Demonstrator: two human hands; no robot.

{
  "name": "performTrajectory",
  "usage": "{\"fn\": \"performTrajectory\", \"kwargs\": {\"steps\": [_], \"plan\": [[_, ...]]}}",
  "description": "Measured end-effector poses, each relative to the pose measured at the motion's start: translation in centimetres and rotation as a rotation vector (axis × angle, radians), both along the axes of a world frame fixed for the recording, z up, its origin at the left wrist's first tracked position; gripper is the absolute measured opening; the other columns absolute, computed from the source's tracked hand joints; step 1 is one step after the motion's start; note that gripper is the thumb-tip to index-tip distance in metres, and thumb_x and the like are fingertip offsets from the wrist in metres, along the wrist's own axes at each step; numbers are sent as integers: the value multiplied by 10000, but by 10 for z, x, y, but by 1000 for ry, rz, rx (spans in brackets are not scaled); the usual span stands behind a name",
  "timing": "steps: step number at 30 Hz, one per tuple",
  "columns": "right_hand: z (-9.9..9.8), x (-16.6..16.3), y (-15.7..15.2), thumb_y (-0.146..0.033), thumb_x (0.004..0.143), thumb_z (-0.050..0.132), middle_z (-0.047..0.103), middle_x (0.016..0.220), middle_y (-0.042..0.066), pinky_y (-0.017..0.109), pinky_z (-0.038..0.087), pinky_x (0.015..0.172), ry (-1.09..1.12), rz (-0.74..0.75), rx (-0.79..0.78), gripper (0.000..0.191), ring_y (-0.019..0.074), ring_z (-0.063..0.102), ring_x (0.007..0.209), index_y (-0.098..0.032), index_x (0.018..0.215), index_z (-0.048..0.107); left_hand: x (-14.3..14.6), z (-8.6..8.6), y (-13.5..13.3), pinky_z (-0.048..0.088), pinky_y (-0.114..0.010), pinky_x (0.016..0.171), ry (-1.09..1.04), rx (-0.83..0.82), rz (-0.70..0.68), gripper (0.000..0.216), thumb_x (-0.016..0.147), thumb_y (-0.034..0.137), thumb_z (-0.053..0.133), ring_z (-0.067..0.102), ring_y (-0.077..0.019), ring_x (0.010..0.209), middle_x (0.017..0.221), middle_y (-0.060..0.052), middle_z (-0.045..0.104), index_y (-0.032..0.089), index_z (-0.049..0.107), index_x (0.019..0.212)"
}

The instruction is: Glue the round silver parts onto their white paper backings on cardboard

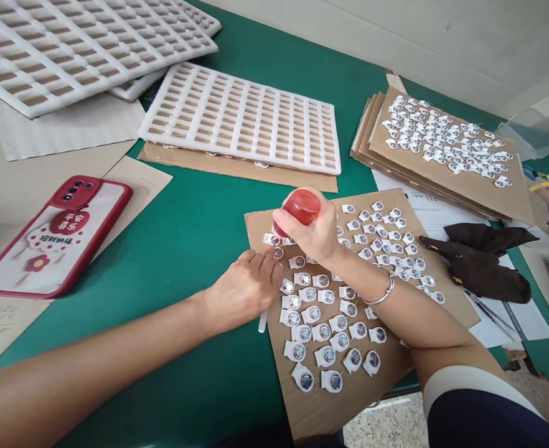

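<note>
My right hand (pixel 319 236) is wrapped round a red squeeze bottle (pixel 302 207), its narrow tip angled down toward my left fingers. Beside it my left hand (pixel 249 283) is closed, knuckles up, at the left edge of a cardboard sheet (pixel 281 367). Whatever the left fingers pinch is hidden. A pale strip (pixel 262 321) pokes out below that hand; I cannot tell whether it is held. Across the cardboard lie many small round metallic parts on white tabs, such as this one (pixel 333 380). My right arm and hand cover some of them.
Behind my hands lies a white foam grid (pixel 241 118) on cardboard; more foam grids (pixel 69 50) stack at left. A red-framed phone (pixel 55 239) lies left. At right are stacked cardboard sheets (pixel 512 186) bearing similar parts, a dark brown cloth item (pixel 484 267) and scissors-like metal tools (pixel 493 317).
</note>
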State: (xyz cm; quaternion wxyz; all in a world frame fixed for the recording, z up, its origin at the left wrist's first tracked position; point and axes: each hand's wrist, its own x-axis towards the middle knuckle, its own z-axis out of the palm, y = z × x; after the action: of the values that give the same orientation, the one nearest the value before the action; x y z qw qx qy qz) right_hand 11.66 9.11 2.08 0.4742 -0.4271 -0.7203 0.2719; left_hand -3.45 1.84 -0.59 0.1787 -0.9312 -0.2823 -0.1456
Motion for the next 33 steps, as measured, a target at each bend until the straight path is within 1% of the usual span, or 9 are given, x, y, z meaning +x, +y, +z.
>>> {"fn": "performTrajectory", "kwargs": {"steps": [7,11,16,21,27,33], "plan": [[-3,0,0,-437,729,675,594,716,-1,324,484,621,-1,21,0,268,147,558,629,-216,777,530,0,0,-1,468,-334,536,-8,-10,3,137,801,12,432,622,-243,668,878,-232,651,22,560,848],[-4,0,0,-420,729,682,594,724,-5,315,480,619,11,39,4,261,144,562,641,-213,790,536,0,0,-1,469,-329,534,-14,-16,4,133,807,14,427,624,-243,673,845,-220,654,30,556,835],[-5,1,1,-417,735,677,597,730,-6,318,486,637,10,35,18,254,143,563,647,-212,795,540,0,-1,-1,478,-333,536,-8,-14,6,154,815,16,406,626,-240,678,889,-222,653,43,557,822],[-6,2,2,-434,738,671,597,730,-3,328,490,648,8,32,21,263,146,561,648,-215,800,540,0,-1,-1,490,-327,538,4,5,14,176,828,21,388,630,-221,683,905,-202,658,59,559,824],[-4,1,1,-450,746,659,593,728,-2,326,493,643,-2,37,21,269,146,558,644,-218,792,530,0,0,-1,487,-337,529,-19,-19,-1,157,823,11,402,633,-247,694,895,-228,649,48,554,810],[-4,2,2,-449,754,653,594,731,2,330,490,662,-3,37,25,263,151,560,662,-218,794,533,0,-1,-1,491,-341,536,-13,-21,4,160,823,14,402,629,-243,697,900,-215,654,56,556,812]]}}
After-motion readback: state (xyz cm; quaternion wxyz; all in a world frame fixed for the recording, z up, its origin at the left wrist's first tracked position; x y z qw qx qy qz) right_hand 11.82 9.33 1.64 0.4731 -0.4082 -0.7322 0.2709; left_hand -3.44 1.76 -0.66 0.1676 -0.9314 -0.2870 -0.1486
